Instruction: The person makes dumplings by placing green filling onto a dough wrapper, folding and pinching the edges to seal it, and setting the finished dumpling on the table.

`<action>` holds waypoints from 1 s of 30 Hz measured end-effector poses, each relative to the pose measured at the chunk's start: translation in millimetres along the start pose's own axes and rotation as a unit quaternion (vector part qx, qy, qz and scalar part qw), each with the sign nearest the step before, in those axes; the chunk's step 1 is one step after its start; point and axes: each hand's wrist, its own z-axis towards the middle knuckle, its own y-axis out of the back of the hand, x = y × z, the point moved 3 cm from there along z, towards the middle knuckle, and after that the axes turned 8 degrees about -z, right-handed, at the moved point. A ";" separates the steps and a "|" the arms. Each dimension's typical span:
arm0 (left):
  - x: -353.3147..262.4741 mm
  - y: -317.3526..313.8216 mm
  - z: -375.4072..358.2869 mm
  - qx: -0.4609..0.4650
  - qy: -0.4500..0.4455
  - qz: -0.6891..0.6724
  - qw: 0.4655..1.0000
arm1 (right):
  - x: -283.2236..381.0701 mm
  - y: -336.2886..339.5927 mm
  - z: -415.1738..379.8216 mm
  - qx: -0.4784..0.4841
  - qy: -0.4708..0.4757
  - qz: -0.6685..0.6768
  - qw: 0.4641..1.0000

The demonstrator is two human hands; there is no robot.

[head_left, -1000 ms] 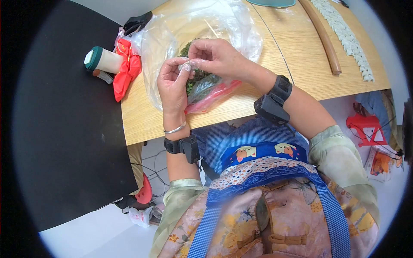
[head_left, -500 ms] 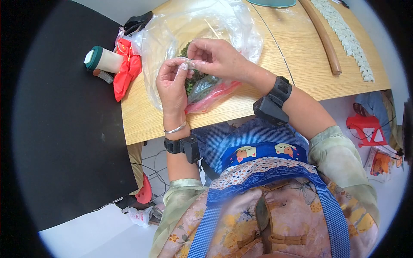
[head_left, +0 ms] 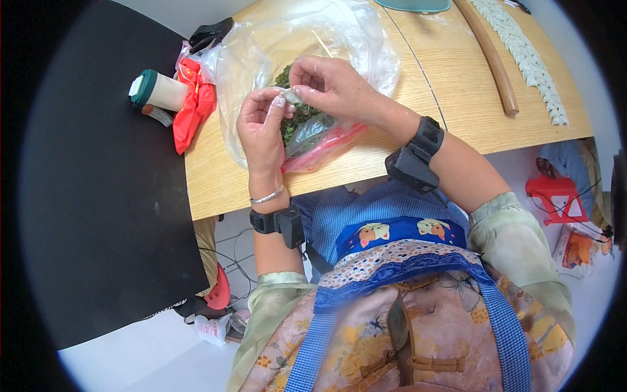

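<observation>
Head view: dumpling (head_left: pixel 289 97) pinch unchanged.

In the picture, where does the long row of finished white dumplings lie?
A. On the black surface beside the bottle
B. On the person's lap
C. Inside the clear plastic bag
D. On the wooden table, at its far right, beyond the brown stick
D: the row of dumplings runs along the far right of the wooden table, just past the brown stick.

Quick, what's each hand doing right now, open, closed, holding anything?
Left hand: closed, cradling the dumpling in its fingers.
Right hand: closed, fingertips pinching the same dumpling's edge.
</observation>
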 end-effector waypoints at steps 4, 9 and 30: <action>0.2 1.6 0.1 0.000 -0.002 0.005 1.000 | -2.1 -3.3 0.2 -0.016 0.008 0.022 1.000; -2.0 -3.1 -0.4 0.012 0.002 0.001 1.000 | 1.9 0.5 -0.2 -0.021 0.013 -0.001 1.000; -5.9 -12.3 -1.7 0.021 -0.034 0.050 0.998 | 5.2 2.3 -0.1 -0.036 0.027 -0.027 0.999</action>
